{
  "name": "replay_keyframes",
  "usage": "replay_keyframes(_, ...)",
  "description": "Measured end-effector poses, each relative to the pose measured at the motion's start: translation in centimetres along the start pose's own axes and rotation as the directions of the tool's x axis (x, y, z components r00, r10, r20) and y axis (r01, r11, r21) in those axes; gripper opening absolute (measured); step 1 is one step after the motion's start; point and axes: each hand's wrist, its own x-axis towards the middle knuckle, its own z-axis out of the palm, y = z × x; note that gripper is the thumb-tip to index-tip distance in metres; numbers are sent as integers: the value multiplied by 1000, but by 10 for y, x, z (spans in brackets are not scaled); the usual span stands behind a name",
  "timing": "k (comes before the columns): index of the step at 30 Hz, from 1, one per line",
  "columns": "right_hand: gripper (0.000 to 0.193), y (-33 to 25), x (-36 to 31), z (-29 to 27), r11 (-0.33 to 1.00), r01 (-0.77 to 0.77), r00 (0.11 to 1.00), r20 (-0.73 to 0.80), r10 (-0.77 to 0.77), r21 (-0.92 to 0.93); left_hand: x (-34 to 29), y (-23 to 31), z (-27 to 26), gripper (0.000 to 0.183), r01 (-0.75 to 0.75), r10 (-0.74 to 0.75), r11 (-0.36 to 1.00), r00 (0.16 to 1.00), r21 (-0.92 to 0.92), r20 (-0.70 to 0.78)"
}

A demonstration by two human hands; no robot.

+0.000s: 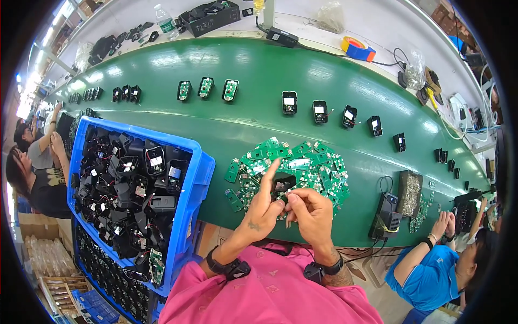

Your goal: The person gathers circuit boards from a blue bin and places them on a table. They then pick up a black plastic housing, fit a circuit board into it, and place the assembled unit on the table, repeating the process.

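A small black plastic housing is held in front of me over a heap of green circuit boards. My left hand grips it from the left, the index finger stretched along its side and the thumb near its lower edge. Close against the housing's near end, the fingertips of my right hand are pinched together. What they hold, if anything, is too small to make out. Loose boards lie around and beneath both hands, and the housing's inside is mostly hidden.
A blue crate full of black housings stands at my left. Several housings with boards or white parts, such as one, line the green table. A black device with cables lies right. Co-workers sit on both sides.
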Motion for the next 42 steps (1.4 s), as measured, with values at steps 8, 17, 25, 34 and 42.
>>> replay_keyframes(8,11,0,-2,-3,997,23,999,-31,-25,-68,4,-3,5,67,-65,64,998,997,2,52)
replay_keyframes(17,8,-12,3,-23,612,516,836,195,-513,-600,-4,22,3,73,-59,55,978,998,200,30)
replay_keyframes(25,8,-42,18,-37,704,518,842,434,-320,-486,-6,45,-1,72,-145,108,946,984,288,141)
replay_keyframes(34,6,-46,17,-35,787,362,902,402,-160,-499,-9,51,1,71,-137,79,909,984,394,161)
replay_keyframes(42,7,-42,16,-38,790,324,917,380,-125,-520,-4,53,0,71,29,-101,945,973,325,206)
